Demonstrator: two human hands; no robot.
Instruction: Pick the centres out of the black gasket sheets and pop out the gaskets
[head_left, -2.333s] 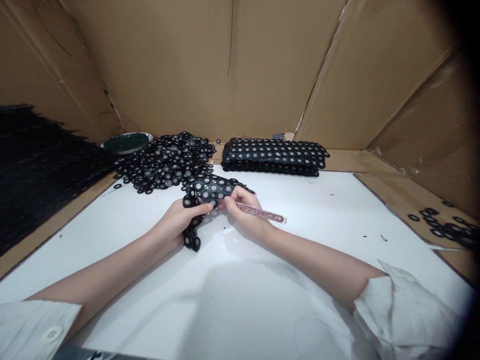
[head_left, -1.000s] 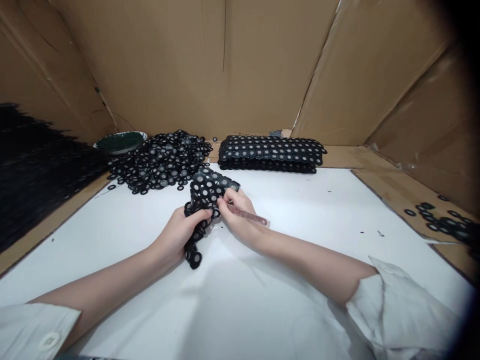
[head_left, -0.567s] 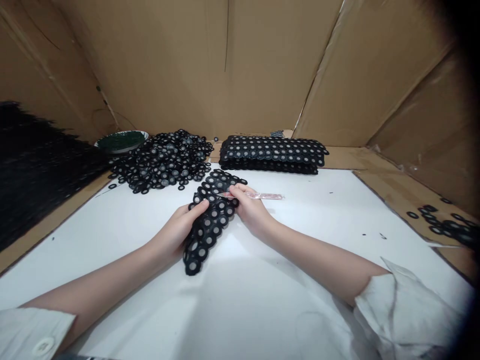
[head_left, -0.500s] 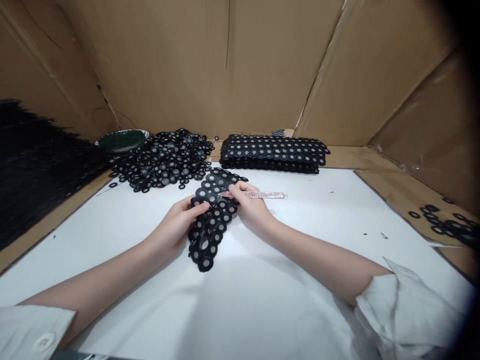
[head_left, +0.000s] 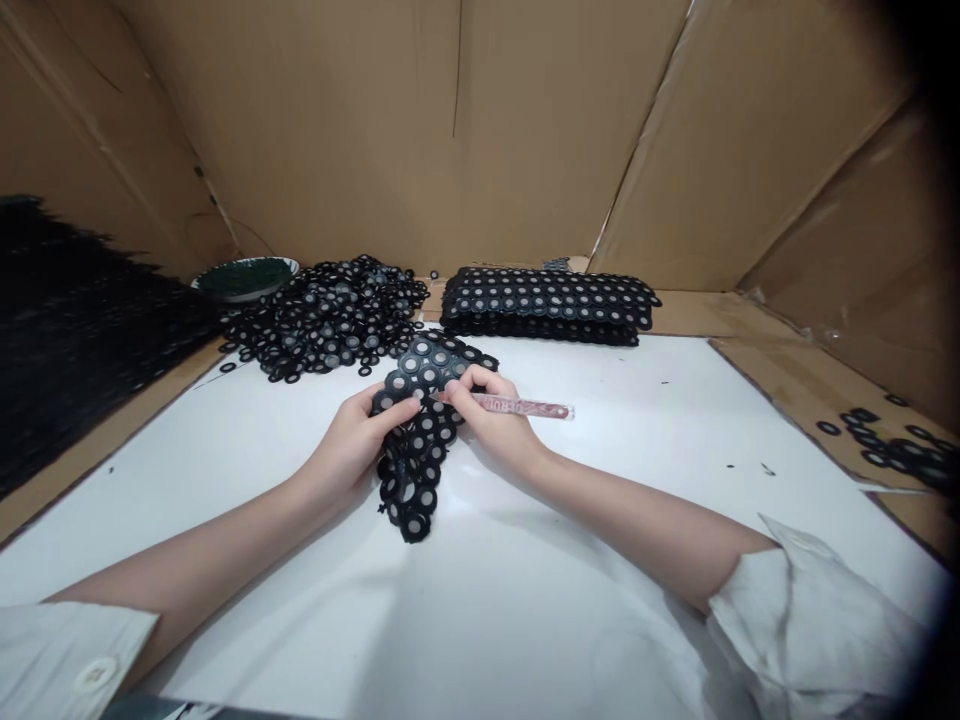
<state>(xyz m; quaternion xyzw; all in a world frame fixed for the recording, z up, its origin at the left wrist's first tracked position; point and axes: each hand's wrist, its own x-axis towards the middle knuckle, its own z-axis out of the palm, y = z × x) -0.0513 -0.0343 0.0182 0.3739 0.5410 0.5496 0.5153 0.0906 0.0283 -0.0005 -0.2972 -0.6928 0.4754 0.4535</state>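
A floppy sheet of linked black rings point(head_left: 425, 433), pale at their centres, hangs over the white tabletop in front of me. My left hand point(head_left: 365, 432) grips its left edge, thumb on top and fingers hidden behind it. My right hand point(head_left: 491, 415) is closed round a slim pointed tool point(head_left: 525, 405) with a clear and reddish printed handle; its exact kind is unclear. The tool's tip points left and meets the sheet close to my left thumb. Some right fingers are behind the sheet's right side.
A heap of loose black rings point(head_left: 330, 320) lies behind, beside a dish of dark green material point(head_left: 246, 279). A folded stack of ring sheets point(head_left: 547, 303) stands at the back. More black rings point(head_left: 900, 445) lie on cardboard at right; a dark bristly pile point(head_left: 90, 330) rises at left.
My right hand has shifted slightly left and down with the tool, whose handle end now tilts lower. The sheet's upper part has moved slightly left. My left hand still grips it.
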